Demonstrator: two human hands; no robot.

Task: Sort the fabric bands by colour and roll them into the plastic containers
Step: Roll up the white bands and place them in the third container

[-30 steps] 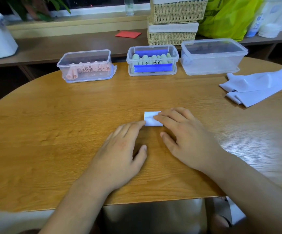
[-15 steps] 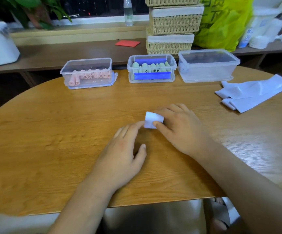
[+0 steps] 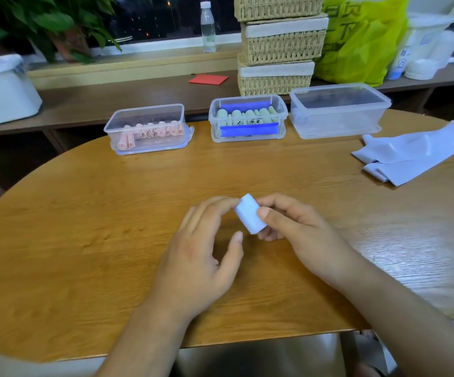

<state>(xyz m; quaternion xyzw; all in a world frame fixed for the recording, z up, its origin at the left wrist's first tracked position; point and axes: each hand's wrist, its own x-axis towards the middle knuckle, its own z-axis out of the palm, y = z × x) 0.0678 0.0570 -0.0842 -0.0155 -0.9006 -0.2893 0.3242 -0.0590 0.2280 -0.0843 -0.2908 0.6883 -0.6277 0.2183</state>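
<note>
Rolled band: a pale lilac roll [image 3: 250,217] at the centre of the frame, tilted and seemingly lifted just clear of the table [image 3: 84,213].
Right hand: the right hand [image 3: 296,235] pinches the roll's side between its thumb and curled fingers.
Left hand: the left hand [image 3: 201,257] has its fingers loosely bent and holds nothing. Its blurred fingertips lie by the roll's upper end, and I cannot tell whether they touch it.
Containers: in a row at upper middle stand the pink container [image 3: 146,112] with pink rolls, the green container [image 3: 213,123] with green rolls and blue pieces, and the empty container [image 3: 337,123].
Flat bands: unrolled pale bands [image 3: 410,156] lie at the right edge of the frame.
Step, as I judge it: the roll is done and is probably due for the empty container.
Risk, unrolling: only one pinch holds the layers, so a slackened thumb could let the loose end spring open.
Risk, wrong box: the green container sits just beside the empty one, so a short reach could mix the colours.
Risk, loose drop: released on its side, the roll may uncoil inside the container.
</note>
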